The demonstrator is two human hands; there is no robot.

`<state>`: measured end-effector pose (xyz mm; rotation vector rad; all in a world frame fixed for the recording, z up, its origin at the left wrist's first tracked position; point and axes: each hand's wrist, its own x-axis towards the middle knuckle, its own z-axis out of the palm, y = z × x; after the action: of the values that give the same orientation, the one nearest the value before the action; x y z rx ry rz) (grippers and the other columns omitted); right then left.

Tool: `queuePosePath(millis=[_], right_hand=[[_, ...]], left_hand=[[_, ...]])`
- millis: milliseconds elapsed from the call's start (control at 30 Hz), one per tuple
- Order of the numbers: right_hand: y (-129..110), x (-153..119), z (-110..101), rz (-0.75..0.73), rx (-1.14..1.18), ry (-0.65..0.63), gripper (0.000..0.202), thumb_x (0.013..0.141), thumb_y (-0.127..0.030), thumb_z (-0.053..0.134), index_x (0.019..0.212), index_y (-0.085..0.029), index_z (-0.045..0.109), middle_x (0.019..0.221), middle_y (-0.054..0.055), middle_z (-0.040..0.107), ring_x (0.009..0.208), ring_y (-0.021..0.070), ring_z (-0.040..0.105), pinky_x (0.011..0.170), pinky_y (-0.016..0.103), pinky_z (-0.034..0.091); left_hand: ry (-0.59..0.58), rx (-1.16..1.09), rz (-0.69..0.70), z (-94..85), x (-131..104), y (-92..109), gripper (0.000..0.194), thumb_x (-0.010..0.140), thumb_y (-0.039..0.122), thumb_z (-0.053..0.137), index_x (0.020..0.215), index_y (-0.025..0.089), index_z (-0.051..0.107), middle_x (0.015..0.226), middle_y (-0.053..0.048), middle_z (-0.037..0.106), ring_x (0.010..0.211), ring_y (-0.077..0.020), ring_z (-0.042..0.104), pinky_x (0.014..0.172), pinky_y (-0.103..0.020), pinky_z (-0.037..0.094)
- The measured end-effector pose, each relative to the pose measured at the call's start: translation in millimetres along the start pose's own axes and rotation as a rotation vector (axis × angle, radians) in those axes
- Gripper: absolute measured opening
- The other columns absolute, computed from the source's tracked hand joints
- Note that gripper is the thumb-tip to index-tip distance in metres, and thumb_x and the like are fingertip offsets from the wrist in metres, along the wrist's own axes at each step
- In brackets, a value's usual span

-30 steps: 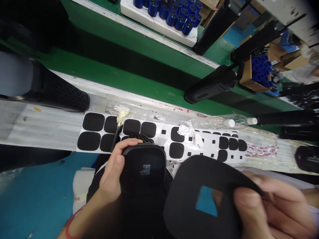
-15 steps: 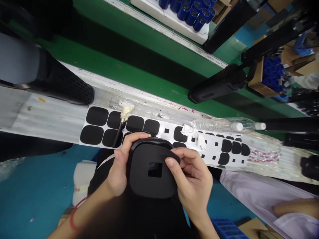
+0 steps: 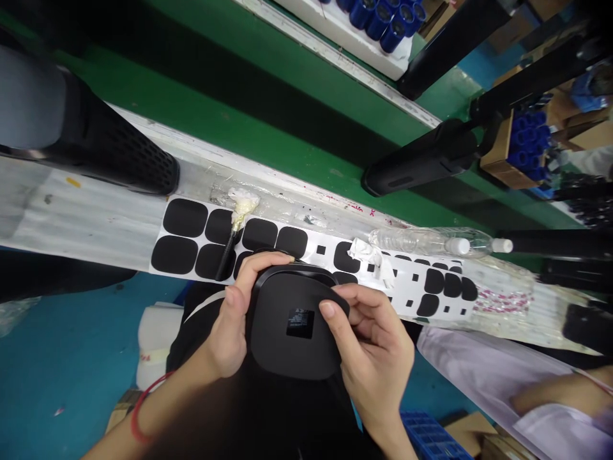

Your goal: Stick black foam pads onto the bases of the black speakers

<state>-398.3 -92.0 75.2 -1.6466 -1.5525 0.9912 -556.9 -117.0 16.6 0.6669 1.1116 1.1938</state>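
Observation:
A black rounded-square sticker (image 3: 278, 332) with a square window lies over the end of a black plastic housing (image 3: 299, 271), whose rim shows behind it. Small print on a dark label (image 3: 301, 322) shows through the window. My left hand (image 3: 234, 319) is closed around the housing's left edge, fingers over the far rim. Between thumb and forefinger, my right hand (image 3: 376, 338) pinches the sticker's upper right corner, slightly off the rim. Beyond them lie white sheets with matching black stickers (image 3: 186, 218); a black-handled tool (image 3: 227, 255) with a wrapped, yellowish-white tip rests across one.
A tall black perforated appliance (image 3: 129, 150) stands at left, another black column (image 3: 421, 160) across the green belt (image 3: 230, 128). Clear plastic bottles (image 3: 412, 241) and crumpled white paper (image 3: 366, 250) lie on the ledge. A co-worker's arm (image 3: 560, 393) is at right, a blue crate (image 3: 431, 437) below.
The view has shifted slightly. Both hands keep their grips, and the housing and sticker sit slightly further right in the picture. The label's print now shows through the window.

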Motion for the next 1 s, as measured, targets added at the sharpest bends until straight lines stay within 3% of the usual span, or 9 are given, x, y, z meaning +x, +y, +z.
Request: queuePosePath(millis=[600,833,1000], right_hand=[[-0.6,1.3,0.7,-0.046,-0.012,0.028,0.017,0.088,-0.018,0.075,0.099,-0.029,0.070,0.069,-0.007,0.064,0.056,0.0069,0.058,0.054,0.015,0.050],[-2.6,3.4,-0.7,-0.039,-0.031,0.009,0.018,0.088,-0.018,0.075,0.100,-0.030,0.069,0.071,-0.007,0.066,0.057,0.0074,0.060,0.054,0.016,0.051],[-3.1,3.8,-0.3,-0.050,-0.023,-0.003,0.020,0.089,-0.016,0.074,0.101,-0.030,0.068,0.077,-0.008,0.070,0.062,0.0053,0.064,0.058,0.012,0.053]], left_hand=[[0.007,0.020,0.020,0.3,2.2,2.1,0.061,0.099,0.066,0.015,0.127,0.038,0.062,0.133,-0.004,0.057,0.133,-0.0324,0.051,0.120,-0.049,0.029],[-0.094,-0.016,0.020,-6.6,5.1,9.7,0.041,0.094,0.052,0.051,0.131,0.038,0.061,0.139,-0.002,0.055,0.138,-0.0332,0.046,0.120,-0.046,0.030],[-0.086,0.033,0.020,-7.8,6.5,7.3,0.040,0.091,0.046,0.056,0.130,0.042,0.061,0.138,0.002,0.055,0.136,-0.0311,0.046,0.119,-0.042,0.029]])
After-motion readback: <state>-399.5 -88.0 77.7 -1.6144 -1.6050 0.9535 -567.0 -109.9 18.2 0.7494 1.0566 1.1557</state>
